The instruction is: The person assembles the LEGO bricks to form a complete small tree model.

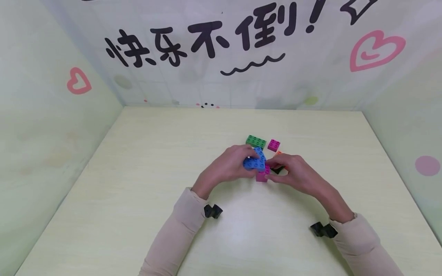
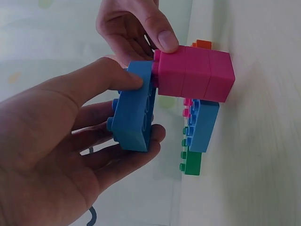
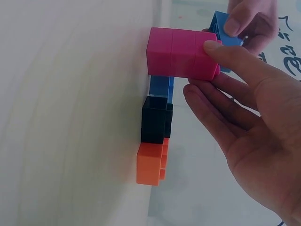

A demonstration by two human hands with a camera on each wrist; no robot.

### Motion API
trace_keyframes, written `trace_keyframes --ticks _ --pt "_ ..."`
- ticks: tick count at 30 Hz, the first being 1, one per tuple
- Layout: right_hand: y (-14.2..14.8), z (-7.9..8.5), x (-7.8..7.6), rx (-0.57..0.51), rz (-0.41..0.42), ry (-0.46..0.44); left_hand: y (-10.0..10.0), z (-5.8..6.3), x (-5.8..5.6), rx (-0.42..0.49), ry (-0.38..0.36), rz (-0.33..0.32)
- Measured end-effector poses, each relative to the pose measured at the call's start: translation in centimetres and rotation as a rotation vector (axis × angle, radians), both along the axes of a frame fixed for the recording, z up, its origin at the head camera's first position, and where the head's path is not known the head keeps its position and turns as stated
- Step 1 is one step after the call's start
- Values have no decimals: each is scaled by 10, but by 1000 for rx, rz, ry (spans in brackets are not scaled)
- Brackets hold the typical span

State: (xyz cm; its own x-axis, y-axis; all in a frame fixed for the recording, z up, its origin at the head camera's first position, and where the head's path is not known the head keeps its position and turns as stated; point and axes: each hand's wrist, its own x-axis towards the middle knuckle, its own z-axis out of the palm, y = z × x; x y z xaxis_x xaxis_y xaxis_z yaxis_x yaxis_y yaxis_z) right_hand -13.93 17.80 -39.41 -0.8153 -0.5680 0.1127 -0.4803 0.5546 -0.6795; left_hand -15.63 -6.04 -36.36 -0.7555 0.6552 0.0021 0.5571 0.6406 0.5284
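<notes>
My left hand [image 1: 236,163] pinches a blue brick [image 2: 134,106] between thumb and fingers, its studs facing away from the table's side. My right hand [image 1: 295,172] holds a stack of pink bricks [image 2: 195,73] near its studded top, thumb on one side and fingers opposite. The stack is three bricks high and stands upright, its base close over the table. One end of the blue brick overlaps the pink studs, hollow side toward them, and the brick looks tilted against the stack in the left wrist view.
Behind the stack, a second blue brick [image 2: 205,126], a green brick [image 1: 256,141] and a loose pink brick [image 1: 274,145] lie on the pale table [image 1: 172,138]. Black [image 3: 154,120] and orange [image 3: 149,164] bricks sit near my right hand. Printed walls [image 1: 207,84] enclose the table.
</notes>
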Motion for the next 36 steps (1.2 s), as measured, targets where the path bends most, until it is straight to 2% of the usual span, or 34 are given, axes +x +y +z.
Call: trace_keyframes --ticks 4,20,26,36 --pt "1 -1 0 -3 7 3 1 1 2 -17 -8 -14" --pt "0 0 0 0 -3 10 3 0 4 -20 -16 6" --pt "0 -1 1 -6 1 11 8 -1 7 -66 42 -36" --pt "1 -3 0 -20 13 42 17 -6 12 -139 157 -13"
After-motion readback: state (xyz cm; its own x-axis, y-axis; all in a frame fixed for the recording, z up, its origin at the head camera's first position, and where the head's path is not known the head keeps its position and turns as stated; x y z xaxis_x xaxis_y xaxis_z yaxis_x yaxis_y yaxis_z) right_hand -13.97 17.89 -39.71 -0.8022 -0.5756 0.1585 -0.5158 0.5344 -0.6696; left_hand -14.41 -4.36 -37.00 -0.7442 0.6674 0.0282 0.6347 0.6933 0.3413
